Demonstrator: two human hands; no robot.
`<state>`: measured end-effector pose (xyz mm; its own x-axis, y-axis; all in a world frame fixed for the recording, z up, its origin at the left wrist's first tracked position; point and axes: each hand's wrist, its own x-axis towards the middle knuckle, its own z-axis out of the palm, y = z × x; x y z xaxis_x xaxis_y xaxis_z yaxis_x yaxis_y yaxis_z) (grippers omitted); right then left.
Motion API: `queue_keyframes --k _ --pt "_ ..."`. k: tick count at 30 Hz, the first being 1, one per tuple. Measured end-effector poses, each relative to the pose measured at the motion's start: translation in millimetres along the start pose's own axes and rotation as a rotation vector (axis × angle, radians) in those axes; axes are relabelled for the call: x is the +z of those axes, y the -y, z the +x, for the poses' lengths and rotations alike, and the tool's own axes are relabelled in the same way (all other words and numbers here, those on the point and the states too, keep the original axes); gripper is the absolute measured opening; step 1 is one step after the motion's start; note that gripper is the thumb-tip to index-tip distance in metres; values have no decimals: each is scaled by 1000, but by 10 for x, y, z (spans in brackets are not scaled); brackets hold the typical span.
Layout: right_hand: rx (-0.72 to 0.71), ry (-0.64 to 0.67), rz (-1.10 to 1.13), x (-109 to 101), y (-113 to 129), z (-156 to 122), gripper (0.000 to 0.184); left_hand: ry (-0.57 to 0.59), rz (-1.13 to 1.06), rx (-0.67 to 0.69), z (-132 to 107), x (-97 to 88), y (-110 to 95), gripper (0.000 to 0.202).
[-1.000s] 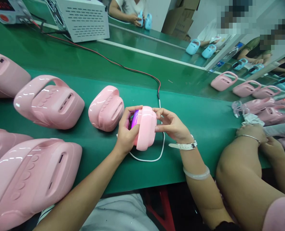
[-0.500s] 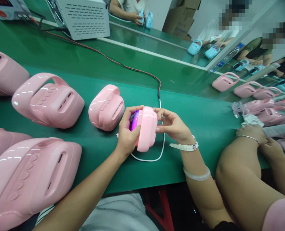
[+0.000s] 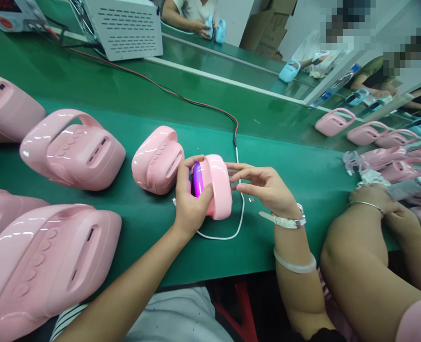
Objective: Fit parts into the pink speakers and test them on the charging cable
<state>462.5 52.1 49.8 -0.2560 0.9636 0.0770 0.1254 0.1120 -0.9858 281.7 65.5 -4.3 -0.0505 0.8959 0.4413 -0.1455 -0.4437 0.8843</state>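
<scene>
My left hand [image 3: 190, 204] is wrapped round a small pink speaker [image 3: 215, 186] that stands on the green belt [image 3: 295, 171]; a purple light glows on its front side. My right hand [image 3: 267, 186] hovers just right of the speaker, fingers apart and lightly curled, holding nothing. A white cable [image 3: 231, 228] loops on the belt beneath the speaker and joins a red and black lead [image 3: 182, 97].
Several more pink speakers lie to the left, the nearest [image 3: 157, 159] beside my left hand. A white power unit [image 3: 119, 26] stands at the back. A co-worker's arms [image 3: 370, 237] rest at the right by more pink speakers [image 3: 370, 133]. Other people handle blue speakers behind.
My right hand has let go of the speaker and drawn slightly to the right. The left hand has tipped the speaker more upright on the belt.
</scene>
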Motion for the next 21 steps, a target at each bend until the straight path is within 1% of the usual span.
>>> queue_keyframes --k 2,3,5,8,12,15,16,18,20,21 --pt "20 -60 -3 0 18 -17 5 22 72 33 -34 22 -39 46" --pt "33 -69 3 -3 18 -20 5 32 105 46 -50 33 -55 47" --pt "62 -54 9 -14 12 -18 7 36 143 56 -75 50 -79 48" --pt "87 -23 -11 -18 15 -12 11 32 148 28 -89 61 -95 49" --pt "85 -30 -36 29 50 -7 18 41 144 -18 -69 66 -123 51" --pt "95 -49 -89 17 52 -13 23 47 156 -9 -35 79 -147 48" --pt "110 -66 -104 -16 41 -20 25 50 161 2 -19 84 -148 47" --pt "144 -152 -126 -135 3 -43 27 51 154 10 21 87 -133 45" --pt "193 -253 -198 -302 -45 -73 30 53 126 -16 66 81 -99 44" --pt "241 -261 -260 -389 -67 -89 32 54 109 -40 88 77 -80 43"
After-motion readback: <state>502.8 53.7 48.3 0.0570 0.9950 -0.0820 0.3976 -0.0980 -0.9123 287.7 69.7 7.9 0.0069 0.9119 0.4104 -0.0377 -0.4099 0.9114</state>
